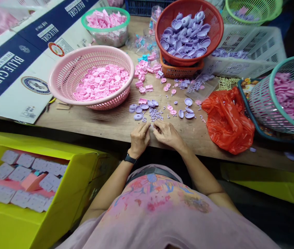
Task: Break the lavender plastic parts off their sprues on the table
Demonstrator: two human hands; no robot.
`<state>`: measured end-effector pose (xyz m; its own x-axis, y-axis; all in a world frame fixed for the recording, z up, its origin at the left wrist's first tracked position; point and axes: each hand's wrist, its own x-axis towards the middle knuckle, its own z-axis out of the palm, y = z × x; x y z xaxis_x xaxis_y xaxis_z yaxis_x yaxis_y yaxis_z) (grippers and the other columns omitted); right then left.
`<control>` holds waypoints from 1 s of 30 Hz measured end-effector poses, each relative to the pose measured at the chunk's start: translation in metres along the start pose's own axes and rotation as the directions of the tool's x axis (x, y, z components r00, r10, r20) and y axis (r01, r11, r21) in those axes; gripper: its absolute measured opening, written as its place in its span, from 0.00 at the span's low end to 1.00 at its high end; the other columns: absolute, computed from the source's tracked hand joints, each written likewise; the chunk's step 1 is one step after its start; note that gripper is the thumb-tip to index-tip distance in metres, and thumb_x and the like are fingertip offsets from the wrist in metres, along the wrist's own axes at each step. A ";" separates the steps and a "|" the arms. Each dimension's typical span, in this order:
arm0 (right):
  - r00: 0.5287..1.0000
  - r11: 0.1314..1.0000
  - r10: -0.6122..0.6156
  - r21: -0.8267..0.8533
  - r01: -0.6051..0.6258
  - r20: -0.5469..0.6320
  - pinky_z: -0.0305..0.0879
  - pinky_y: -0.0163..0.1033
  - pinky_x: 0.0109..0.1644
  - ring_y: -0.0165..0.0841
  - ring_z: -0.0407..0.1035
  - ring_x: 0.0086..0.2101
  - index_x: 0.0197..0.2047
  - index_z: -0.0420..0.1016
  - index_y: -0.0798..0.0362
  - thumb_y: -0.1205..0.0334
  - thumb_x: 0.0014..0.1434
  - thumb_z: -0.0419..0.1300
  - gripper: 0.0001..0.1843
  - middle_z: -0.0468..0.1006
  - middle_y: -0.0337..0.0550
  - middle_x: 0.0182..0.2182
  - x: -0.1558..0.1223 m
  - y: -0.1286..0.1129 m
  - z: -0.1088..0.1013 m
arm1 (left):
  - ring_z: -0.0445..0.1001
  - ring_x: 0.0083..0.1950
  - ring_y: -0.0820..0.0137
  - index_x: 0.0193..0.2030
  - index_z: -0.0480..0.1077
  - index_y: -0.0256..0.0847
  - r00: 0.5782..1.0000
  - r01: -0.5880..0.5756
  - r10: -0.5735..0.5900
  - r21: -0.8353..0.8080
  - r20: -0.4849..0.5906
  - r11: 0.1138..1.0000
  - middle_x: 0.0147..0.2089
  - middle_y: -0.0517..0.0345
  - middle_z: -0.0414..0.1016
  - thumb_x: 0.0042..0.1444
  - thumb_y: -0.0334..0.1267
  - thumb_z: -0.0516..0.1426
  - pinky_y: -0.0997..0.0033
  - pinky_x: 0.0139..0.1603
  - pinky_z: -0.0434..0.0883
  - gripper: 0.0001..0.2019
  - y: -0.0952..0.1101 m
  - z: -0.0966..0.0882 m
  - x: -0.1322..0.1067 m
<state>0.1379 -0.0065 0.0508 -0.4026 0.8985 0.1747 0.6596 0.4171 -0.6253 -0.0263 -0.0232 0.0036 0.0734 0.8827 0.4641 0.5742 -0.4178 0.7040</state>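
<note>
Both hands meet at the near edge of the wooden desk [105, 122], fingertips close together just in front of a pile of small purple hooks [156, 114]. The left hand [140, 138], with a black wristband [130, 158] behind it, and the right hand [167, 134] each have curled fingers; a tiny pale purple piece [151, 127] shows between their fingertips. I cannot tell which hand's grip has it, or whether either is fully closed.

Purple oval shells [138, 109] and a pink box [143, 101] lie to the left of the pile; more purple shells [189, 115] lie to its right. Beyond, a pink basket [65, 74] holds pink pieces [102, 83], and a red basket [188, 7] holds purple parts [185, 36]. A crumpled red bag [228, 121] lies right of the right hand, well apart from it.
</note>
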 end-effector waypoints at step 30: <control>0.997 0.993 0.020 0.115 -0.029 0.080 0.52 0.34 0.31 0.27 0.59 0.24 0.26 0.64 0.52 0.70 0.53 0.56 0.06 0.66 0.33 0.22 0.000 0.015 -0.013 | 0.75 0.44 0.62 0.53 0.74 0.38 0.942 -0.320 0.294 0.173 0.163 0.931 0.45 0.46 0.79 0.65 0.30 0.50 0.60 0.47 0.72 0.15 0.002 0.001 0.005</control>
<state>0.1559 0.0011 0.0512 -0.4385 0.8931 0.1007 0.5940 0.3721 -0.7132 -0.0238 -0.0199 0.0069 0.3704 0.7438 0.5564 0.6527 -0.6346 0.4138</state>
